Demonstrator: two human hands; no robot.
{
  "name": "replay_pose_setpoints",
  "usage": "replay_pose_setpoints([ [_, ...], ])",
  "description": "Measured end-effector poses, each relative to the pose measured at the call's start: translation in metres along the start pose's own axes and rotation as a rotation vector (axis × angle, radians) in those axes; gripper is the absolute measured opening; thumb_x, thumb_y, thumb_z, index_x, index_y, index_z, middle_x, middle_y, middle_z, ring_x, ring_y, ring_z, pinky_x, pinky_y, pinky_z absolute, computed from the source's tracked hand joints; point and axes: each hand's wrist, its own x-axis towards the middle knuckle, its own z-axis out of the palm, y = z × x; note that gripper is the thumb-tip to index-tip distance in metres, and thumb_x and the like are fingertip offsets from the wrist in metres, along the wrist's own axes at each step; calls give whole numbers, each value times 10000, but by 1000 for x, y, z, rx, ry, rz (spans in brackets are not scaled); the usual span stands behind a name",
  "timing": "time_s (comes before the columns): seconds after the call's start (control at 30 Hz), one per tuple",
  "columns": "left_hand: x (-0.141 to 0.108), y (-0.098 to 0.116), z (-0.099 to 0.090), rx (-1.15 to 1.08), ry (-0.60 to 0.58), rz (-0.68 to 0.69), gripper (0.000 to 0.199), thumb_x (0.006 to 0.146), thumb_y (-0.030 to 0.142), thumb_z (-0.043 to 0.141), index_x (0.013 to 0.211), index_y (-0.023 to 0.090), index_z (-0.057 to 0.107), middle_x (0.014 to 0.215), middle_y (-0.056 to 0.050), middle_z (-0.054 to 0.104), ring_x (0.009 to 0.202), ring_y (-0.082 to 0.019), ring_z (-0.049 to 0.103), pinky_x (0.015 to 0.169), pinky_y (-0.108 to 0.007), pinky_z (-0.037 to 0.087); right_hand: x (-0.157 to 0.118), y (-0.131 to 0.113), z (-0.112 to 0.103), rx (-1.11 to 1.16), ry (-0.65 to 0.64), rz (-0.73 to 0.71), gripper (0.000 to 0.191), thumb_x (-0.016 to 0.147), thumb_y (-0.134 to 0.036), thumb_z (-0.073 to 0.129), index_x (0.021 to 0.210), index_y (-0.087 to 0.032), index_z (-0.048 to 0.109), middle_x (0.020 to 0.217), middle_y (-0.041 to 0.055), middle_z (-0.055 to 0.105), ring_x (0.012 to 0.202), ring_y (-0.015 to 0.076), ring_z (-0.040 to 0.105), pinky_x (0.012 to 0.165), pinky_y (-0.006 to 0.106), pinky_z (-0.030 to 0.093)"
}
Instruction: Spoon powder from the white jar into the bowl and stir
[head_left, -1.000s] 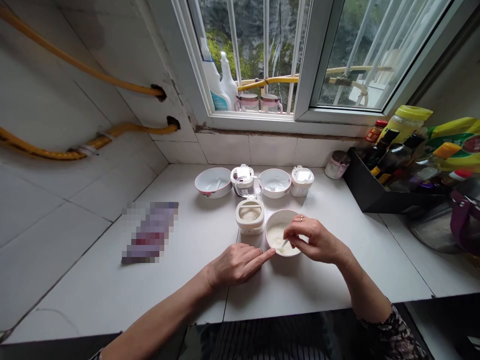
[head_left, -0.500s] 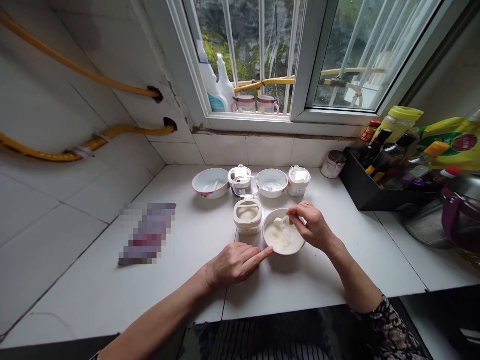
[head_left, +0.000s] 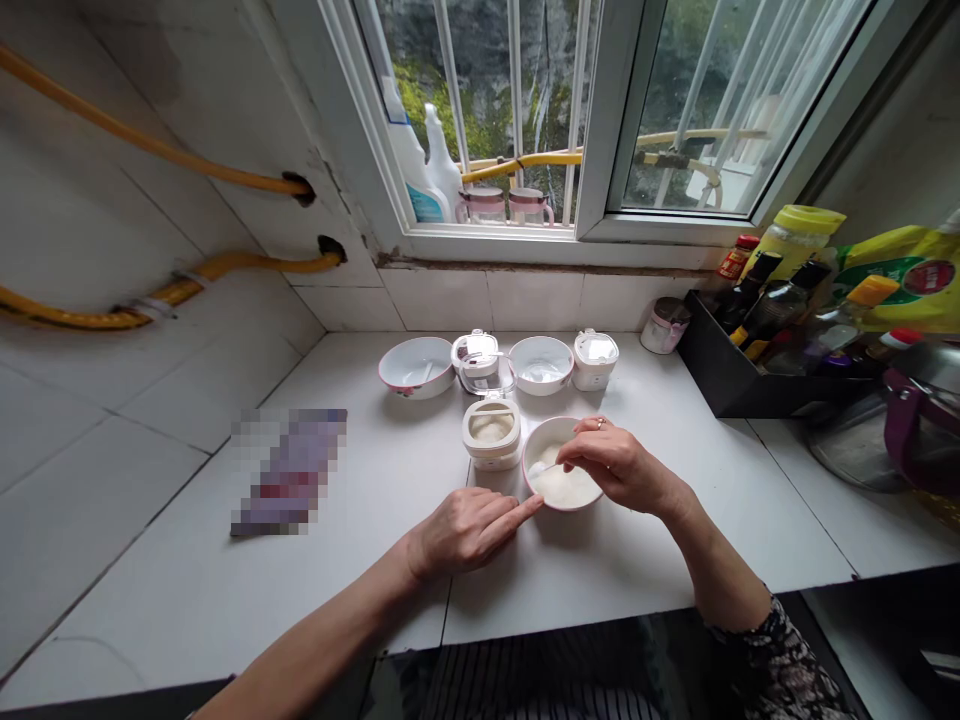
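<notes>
In front of me stands a bowl (head_left: pixel 570 508) with a pink rim, holding a whitish, grainy mixture (head_left: pixel 564 489). Pinched in my right hand (head_left: pixel 631 468) is a small pale spoon (head_left: pixel 541 469), its end dipped into the bowl's left part. My left hand (head_left: pixel 471 530) rests on the counter with the index finger stretched to the bowl's near left rim; the other fingers are loosely bent and grip nothing. Just left of the bowl, a white jar (head_left: pixel 492 463) has its lid flap raised over pale contents.
Along the back stand a flowered bowl (head_left: pixel 415 382), a lidded jar (head_left: pixel 478 350), another bowl (head_left: pixel 541 386) and a second lidded jar (head_left: pixel 595 378). At right are a black box (head_left: pixel 724 370) of bottles and a steel pot (head_left: pixel 855 450). A blurred packet (head_left: pixel 292 475) lies left.
My right hand has lowered over the bowl with the spoon, which has gone into the mixture. The mixture looks smoother. My left hand stays at the rim; the view has shifted slightly.
</notes>
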Motion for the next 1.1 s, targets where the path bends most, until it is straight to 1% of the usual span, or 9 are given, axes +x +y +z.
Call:
replay_pose_setpoints([
  [0.1,0,0,0,-8,-3,-3,541,923,22,375,1461,37,330,687,-12,640,502,-121,549,444,-218,455,-1,-2,-3,10,-114,28,229,926,-63,458,849,-202,624,706,19,666,717,159,550,789,331,483],
  [0.17,0,0,0,-9,-2,-4,535,927,24,373,1461,43,334,686,-10,638,506,-118,550,447,-215,452,-2,-2,-6,6,-146,50,224,914,-59,476,829,-206,623,684,9,656,708,160,543,809,336,476],
  [0.3,0,0,0,-12,4,1,505,927,15,377,1432,29,372,693,-16,641,517,-120,553,443,-217,450,-3,4,-7,-37,-8,102,208,920,-62,465,878,-200,615,675,-2,663,661,151,562,832,352,443],
  [0.4,-1,-1,1,-17,9,9,439,933,18,382,1369,13,432,696,-24,638,523,-118,557,441,-218,453,-2,11,-1,-201,110,146,198,917,-73,455,854,-187,604,670,13,664,606,150,536,779,353,407],
  [0.5,-2,0,2,-8,-2,4,404,937,20,377,1333,20,460,688,-20,632,517,-118,552,435,-221,454,-2,13,4,-317,113,154,204,879,-52,448,801,-180,587,663,20,658,582,148,502,761,351,371],
  [0.67,-1,0,1,13,8,0,426,937,31,379,1359,31,440,683,-13,628,512,-115,565,433,-217,462,-3,5,0,-266,37,104,213,849,-35,436,781,-190,566,639,-6,615,587,138,493,780,329,365],
  [0.87,0,0,0,35,22,8,433,937,37,391,1369,28,428,686,-15,644,508,-119,579,432,-228,473,-1,11,-3,-341,137,112,202,868,-47,446,811,-195,572,685,10,658,583,144,477,809,343,364],
  [0.97,0,-1,0,36,18,13,451,935,35,386,1385,23,412,691,-21,651,511,-131,589,423,-239,481,-3,11,-6,-361,91,152,223,852,-42,436,753,-201,558,615,-16,613,547,137,438,813,344,363],
  [1.1,-1,-1,1,30,35,12,458,934,40,397,1391,32,405,681,-14,650,499,-130,576,425,-242,479,-5,4,-12,-255,-22,206,251,853,-35,410,743,-210,552,579,-47,566,528,126,442,818,336,366],
])
